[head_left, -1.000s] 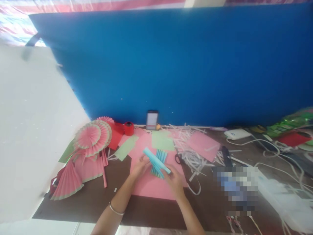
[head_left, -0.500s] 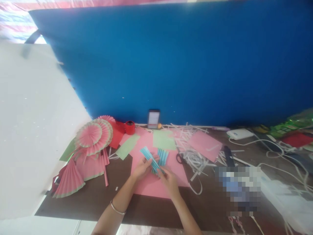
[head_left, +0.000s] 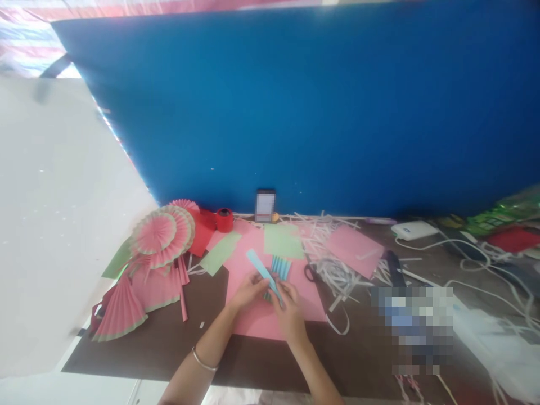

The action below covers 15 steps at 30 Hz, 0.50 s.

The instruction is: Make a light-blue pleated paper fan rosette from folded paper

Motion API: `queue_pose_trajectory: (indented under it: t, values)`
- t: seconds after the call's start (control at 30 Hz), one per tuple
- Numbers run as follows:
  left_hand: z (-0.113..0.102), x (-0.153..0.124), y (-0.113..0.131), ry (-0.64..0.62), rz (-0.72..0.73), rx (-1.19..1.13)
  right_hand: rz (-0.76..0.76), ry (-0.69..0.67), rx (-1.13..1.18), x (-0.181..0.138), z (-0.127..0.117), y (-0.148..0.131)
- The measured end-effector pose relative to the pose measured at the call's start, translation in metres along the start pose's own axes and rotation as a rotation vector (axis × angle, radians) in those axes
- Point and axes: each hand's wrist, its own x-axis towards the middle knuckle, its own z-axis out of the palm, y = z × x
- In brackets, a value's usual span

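Both my hands meet over a pink paper sheet (head_left: pixel 253 318) on the brown table. My left hand (head_left: pixel 248 291) and my right hand (head_left: pixel 287 308) pinch a folded light-blue paper strip (head_left: pixel 260 270) that slants up to the left. Behind it lies a pleated blue paper piece (head_left: pixel 280 266). A thin bangle (head_left: pixel 202 361) sits on my left wrist.
Pink pleated fans and rosettes (head_left: pixel 158 233) lie at the left. A red tape roll (head_left: pixel 224 220), green sheets (head_left: pixel 282 242), black scissors (head_left: pixel 311 273), white paper strips (head_left: pixel 333 270) and cables (head_left: pixel 472 264) crowd the back and right. A blue board (head_left: pixel 295 112) stands behind.
The blue strip has been pressed narrower and my right hand has slid left along it toward my left hand. The hands are closer together than before.
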Motion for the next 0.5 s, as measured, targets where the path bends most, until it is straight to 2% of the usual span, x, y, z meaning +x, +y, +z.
queue_pose_trajectory:
  t: [0.13, 0.3, 0.4, 0.5]
  values:
    - [-0.002, 0.002, 0.001, 0.003, 0.017, -0.008, 0.058, -0.060, 0.037, -0.002, -0.003, -0.004]
    - [-0.013, 0.006, 0.007, 0.200, 0.081, -0.028, 0.288, -0.014, -0.032, 0.013, -0.015, 0.008]
    - [-0.020, 0.008, 0.011, 0.278, 0.058, 0.019, 0.352, -0.129, -0.203, 0.031, -0.020, 0.018]
    - [-0.022, 0.008, 0.013, 0.247, 0.039, 0.032, 0.291, -0.193, -0.453, 0.048, -0.017, 0.017]
